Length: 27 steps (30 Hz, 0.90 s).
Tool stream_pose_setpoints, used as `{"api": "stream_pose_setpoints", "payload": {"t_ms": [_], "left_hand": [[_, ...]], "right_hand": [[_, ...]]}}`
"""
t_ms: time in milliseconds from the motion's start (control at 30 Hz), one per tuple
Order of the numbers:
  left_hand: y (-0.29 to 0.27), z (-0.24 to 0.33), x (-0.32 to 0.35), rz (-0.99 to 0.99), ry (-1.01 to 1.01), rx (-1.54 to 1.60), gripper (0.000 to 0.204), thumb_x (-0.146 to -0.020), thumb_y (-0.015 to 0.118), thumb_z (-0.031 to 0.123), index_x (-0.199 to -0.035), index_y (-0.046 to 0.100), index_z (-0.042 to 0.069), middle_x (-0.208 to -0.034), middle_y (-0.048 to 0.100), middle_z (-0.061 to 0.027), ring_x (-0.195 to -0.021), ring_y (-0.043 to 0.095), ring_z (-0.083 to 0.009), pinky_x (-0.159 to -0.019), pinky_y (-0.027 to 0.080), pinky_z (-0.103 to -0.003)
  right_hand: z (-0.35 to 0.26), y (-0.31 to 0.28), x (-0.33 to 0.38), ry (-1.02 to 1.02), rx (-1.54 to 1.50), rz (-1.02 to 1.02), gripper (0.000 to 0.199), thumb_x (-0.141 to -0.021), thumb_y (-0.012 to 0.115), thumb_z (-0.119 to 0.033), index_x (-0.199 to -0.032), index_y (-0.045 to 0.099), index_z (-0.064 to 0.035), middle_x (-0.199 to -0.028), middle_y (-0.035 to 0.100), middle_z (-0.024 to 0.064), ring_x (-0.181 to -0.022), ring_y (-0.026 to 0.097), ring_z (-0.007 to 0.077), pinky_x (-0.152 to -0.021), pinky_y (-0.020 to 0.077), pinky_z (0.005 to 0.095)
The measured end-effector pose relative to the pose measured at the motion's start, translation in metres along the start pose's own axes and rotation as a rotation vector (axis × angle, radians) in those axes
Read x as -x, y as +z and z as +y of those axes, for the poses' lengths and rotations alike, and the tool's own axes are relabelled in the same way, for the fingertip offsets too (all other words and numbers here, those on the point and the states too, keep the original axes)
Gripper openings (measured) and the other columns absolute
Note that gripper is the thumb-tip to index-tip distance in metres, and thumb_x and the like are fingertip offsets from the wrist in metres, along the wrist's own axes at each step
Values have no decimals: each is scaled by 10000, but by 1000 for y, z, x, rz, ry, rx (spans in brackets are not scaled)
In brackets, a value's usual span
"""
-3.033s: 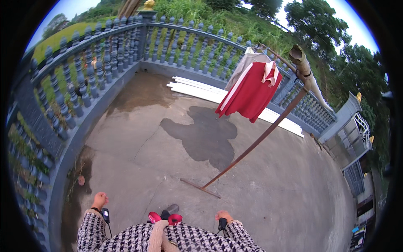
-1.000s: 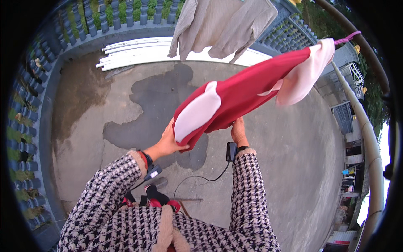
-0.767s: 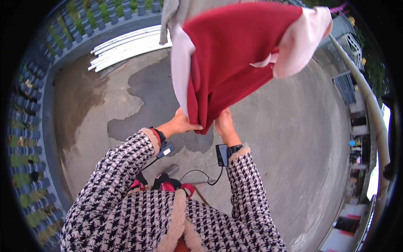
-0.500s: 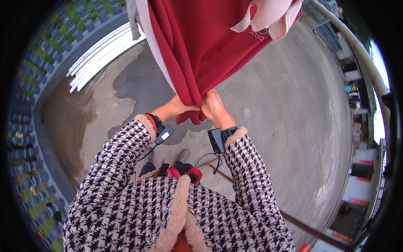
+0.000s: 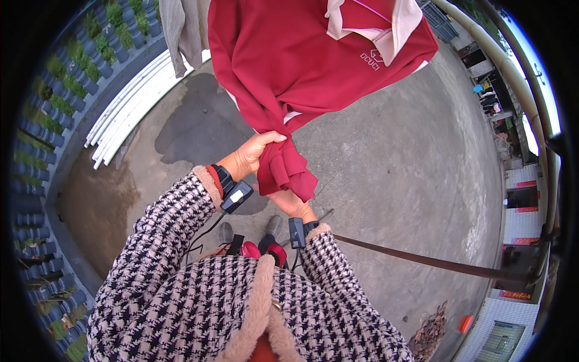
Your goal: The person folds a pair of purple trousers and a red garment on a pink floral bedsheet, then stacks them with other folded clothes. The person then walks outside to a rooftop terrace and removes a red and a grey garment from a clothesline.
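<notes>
A dark red collared shirt (image 5: 283,66) with a pale collar hangs at the top of the view, its lower part gathered into a narrow twist. My left hand (image 5: 250,154) is closed round that gathered part, thumb lying across the cloth. Below it, the bunched hem spills down in folds. My right hand (image 5: 291,202) is under the hem's lower end with its palm against the folds; the cloth hides most of its fingers. On both wrists sit dark straps with small black boxes and cables.
A grey garment (image 5: 184,33) hangs beside the shirt at upper left. White pipes (image 5: 129,111) lie on the concrete near a wet patch (image 5: 196,123). Rows of potted plants (image 5: 75,87) line the left. A dark metal pole (image 5: 422,256) crosses at lower right, near buildings.
My right hand has moved from beside the left hand down under the hem. More gathered cloth now hangs below my left hand. The shirt's body is spread wider, and more of the grey garment shows.
</notes>
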<state>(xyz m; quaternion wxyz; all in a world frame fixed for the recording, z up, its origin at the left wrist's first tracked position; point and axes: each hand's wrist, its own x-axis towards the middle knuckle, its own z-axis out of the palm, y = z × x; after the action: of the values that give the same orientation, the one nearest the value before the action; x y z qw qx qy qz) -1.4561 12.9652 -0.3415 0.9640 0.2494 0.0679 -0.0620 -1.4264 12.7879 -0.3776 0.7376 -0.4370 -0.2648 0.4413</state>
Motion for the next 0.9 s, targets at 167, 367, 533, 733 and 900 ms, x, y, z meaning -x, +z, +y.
{"api": "stream_pose_setpoints", "payload": {"t_ms": [167, 367, 533, 733, 900], "left_hand": [[-12, 2, 2, 157, 77, -495, 350, -795, 632, 151, -1089, 521, -4, -956, 623, -119, -915, 621, -254, -809, 516, -389], [-28, -47, 5, 301, 284, -1226, 483, -793, 687, 299, -1162, 527, 31, -1084, 602, -62, -948, 561, -171, -805, 480, -324], [-30, -33, 2, 71, -70, -1110, 528, -793, 704, 336, -1192, 532, 36, -1115, 600, -63, -987, 565, -172, -871, 457, -313], [-33, 11, 16, -445, -383, -410, 500, -847, 642, 269, -1237, 492, -5, -1245, 541, -146, -1174, 501, -225, -1013, 391, -360], [-23, 3, 12, -390, -326, -380, 401, -827, 662, 193, -1145, 536, -15, -1128, 609, -157, -1103, 562, -264, -974, 442, -372]], "right_hand": [[19, 18, -7, 161, -895, -52, 755, -845, 385, -661, -1359, 333, -110, -1393, 375, 118, -1275, 368, 317, -1052, 266, 603], [22, -4, 15, 384, -621, 27, 547, -857, 615, -393, -1243, 440, -47, -1145, 569, 147, -1012, 597, 271, -643, 576, 322], [29, -3, 12, 432, -538, -64, 424, -881, 608, -274, -1191, 448, -33, -1051, 561, 123, -828, 584, 189, -391, 407, 182], [14, -1, -7, 623, -576, -292, 438, -863, 604, -292, -1172, 438, -29, -919, 547, 99, -554, 466, 103, -316, 291, 140], [5, -3, -17, 661, -359, -346, 530, -825, 625, -381, -1173, 441, -26, -881, 541, 77, -512, 406, 70, -339, 233, 139]]}}
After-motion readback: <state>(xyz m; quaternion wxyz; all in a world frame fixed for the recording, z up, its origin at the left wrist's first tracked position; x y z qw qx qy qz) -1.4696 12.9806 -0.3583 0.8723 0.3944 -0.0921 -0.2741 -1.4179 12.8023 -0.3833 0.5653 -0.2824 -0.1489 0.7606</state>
